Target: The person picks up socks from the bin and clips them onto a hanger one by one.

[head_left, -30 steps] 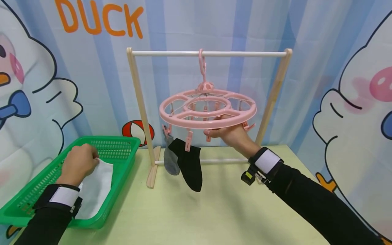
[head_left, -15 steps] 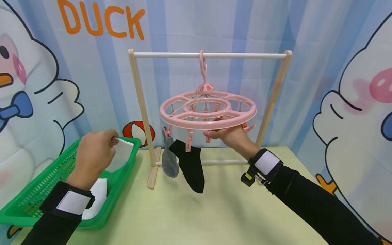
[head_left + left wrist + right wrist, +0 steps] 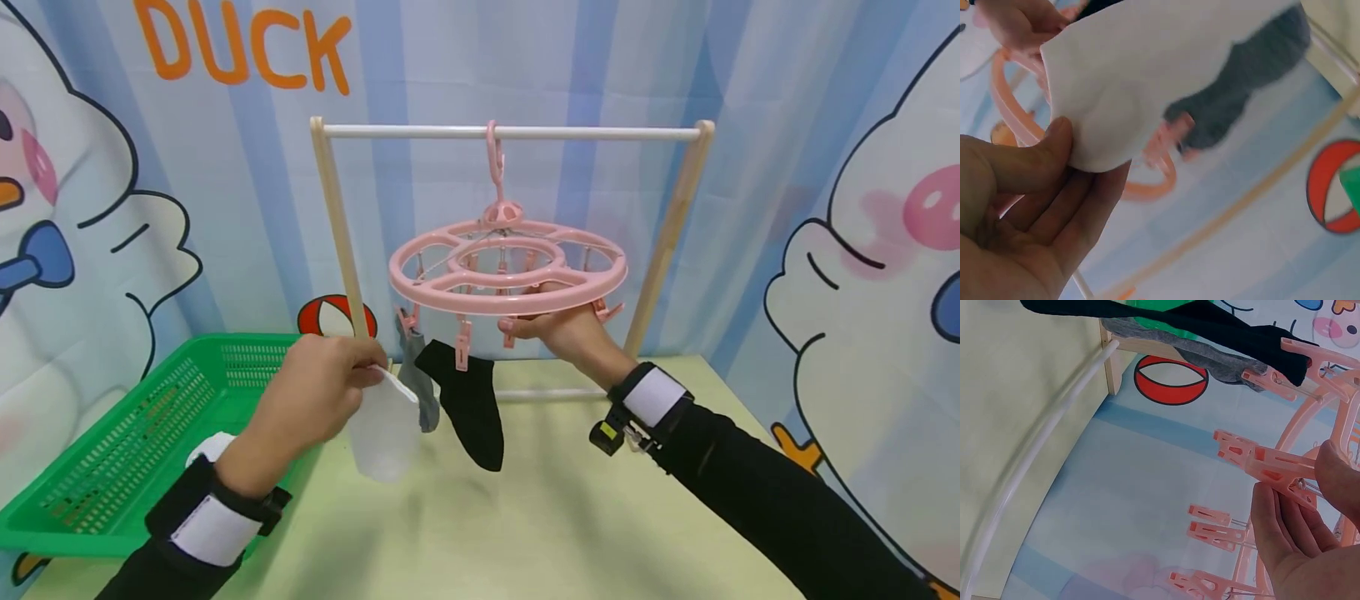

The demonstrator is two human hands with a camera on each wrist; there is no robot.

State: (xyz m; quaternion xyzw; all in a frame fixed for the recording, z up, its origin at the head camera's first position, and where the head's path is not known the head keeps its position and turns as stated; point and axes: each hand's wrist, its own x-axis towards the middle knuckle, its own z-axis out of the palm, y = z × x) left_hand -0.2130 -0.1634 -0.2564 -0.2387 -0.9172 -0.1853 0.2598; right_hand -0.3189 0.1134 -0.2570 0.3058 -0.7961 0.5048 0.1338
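Observation:
Between thumb and fingers my left hand [image 3: 315, 387] pinches the top edge of a white sock [image 3: 384, 433], which hangs down in front of the rack's left leg. The left wrist view shows this sock [image 3: 1129, 75] spread out, thumb at its edge. Under the pink round drying hanger [image 3: 510, 302], my right hand [image 3: 573, 333] grips a clothespin [image 3: 1266, 464] at its handle end, seen close in the right wrist view. A black sock [image 3: 474, 412] hangs from a front clothespin [image 3: 462, 346]. Behind it, a grey sock [image 3: 420, 383] hangs from another, partly hidden by the white sock.
The hanger hooks over the white bar [image 3: 600, 132] of a wooden-legged rack [image 3: 671, 233]. At left stands a green basket [image 3: 161, 400] with another white cloth item [image 3: 210, 447] in it, partly behind my left forearm. Several more clothespins [image 3: 1216, 534] dangle around the ring.
My left hand has lifted the white sock out of the green basket and carried it right, towards the hanging socks. The right hand stays at the hanger.

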